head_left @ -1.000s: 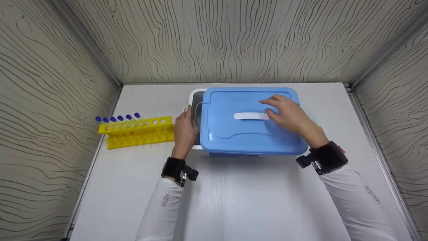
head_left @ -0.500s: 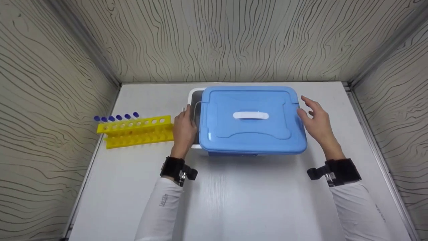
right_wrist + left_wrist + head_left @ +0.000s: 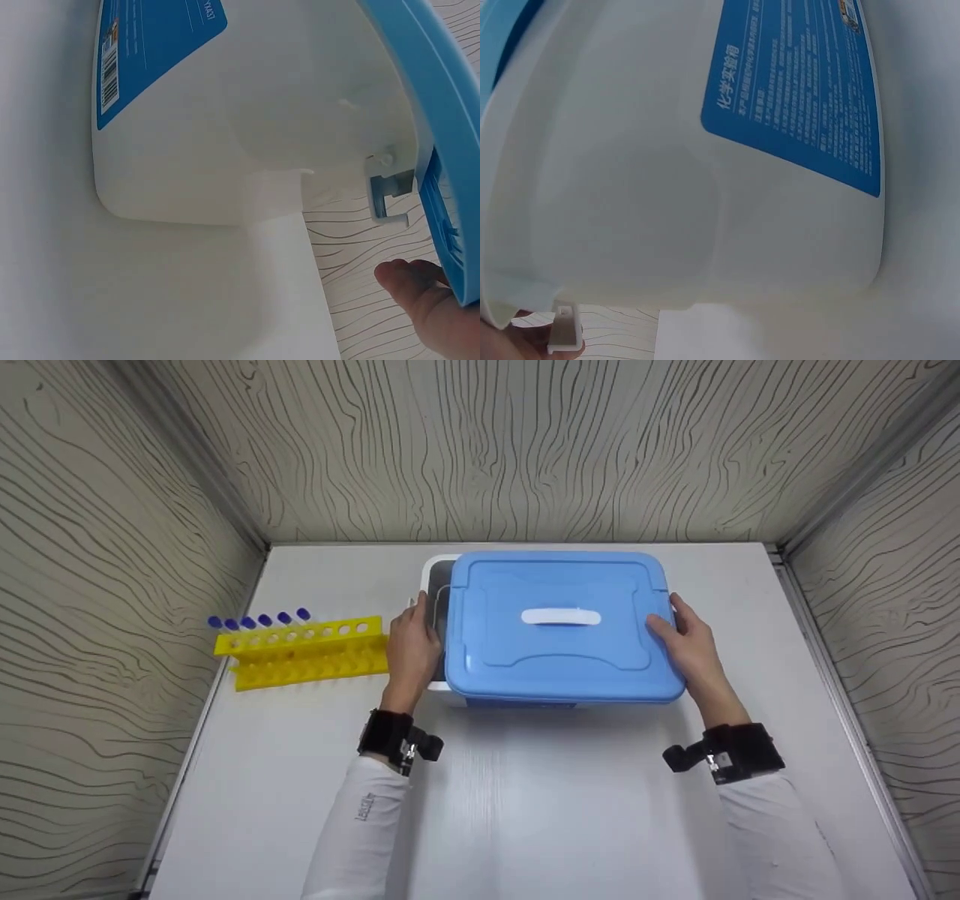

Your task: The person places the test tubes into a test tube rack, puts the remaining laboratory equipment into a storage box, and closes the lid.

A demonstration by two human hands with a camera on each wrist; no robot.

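Note:
A white plastic storage box (image 3: 438,686) stands on the table, with a blue lid (image 3: 555,656) lying over most of it. The lid sits shifted right, so a strip of the box's inside shows at the left. My left hand (image 3: 412,645) grips the box's left rim, beside a white latch (image 3: 566,330) in the left wrist view. At the lid's right edge, my right hand (image 3: 691,649) pinches it, thumb on top and fingers beneath. The right wrist view shows those fingers (image 3: 420,296) under the lid's edge, near another latch (image 3: 380,195) hanging loose.
Left of the box lies a yellow test tube rack (image 3: 300,675) holding several tubes with blue caps (image 3: 265,620). Patterned panels (image 3: 480,450) wall the white table (image 3: 525,810) at the back and both sides. A blue printed label (image 3: 795,97) covers the box's front.
My right hand has left the area by the lid's white handle, moved out to the right, then closed on the lid's right edge. My left hand has stayed at the box's left rim.

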